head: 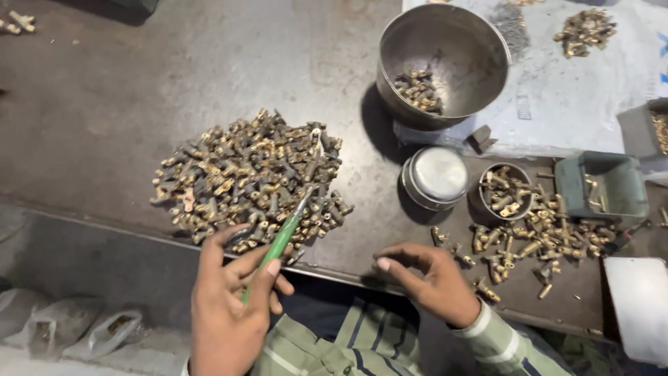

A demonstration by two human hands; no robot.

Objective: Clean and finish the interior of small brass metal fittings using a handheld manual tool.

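The green-handled tool [285, 233] sits in the left hand [233, 306], pinched between thumb and fingers, its handle slanting up to the right. Its thin metal tip reaches into the near edge of the big heap of small brass fittings [247, 177], which lies loose on the dark bench [104, 104].

The right hand [424, 278] hovers low over the bench's front edge, fingers curled inward with thumb and forefinger close together; whether it pinches a fitting I cannot tell.

Just right of that hand a second, thinner scatter of brass fittings [536, 240] spreads over the bench. At its upper edge stands a small round tin [506, 191], filled to the brim with the same parts. Touching the tin's left side is a shallow round steel container with a shiny lid [436, 177], shut, so its contents are hidden. To the right, a green plastic tray [602, 184] holds only a few pieces.

Behind these stands a large steel bowl [445, 59], tipped slightly toward us, with a small clump of fittings in the bottom. It rests on the edge of a pale sheet [563, 104], which carries another small pile of fittings [584, 29] at the far right.

Below the bench at the left lie crumpled clear plastic bags [76, 331].
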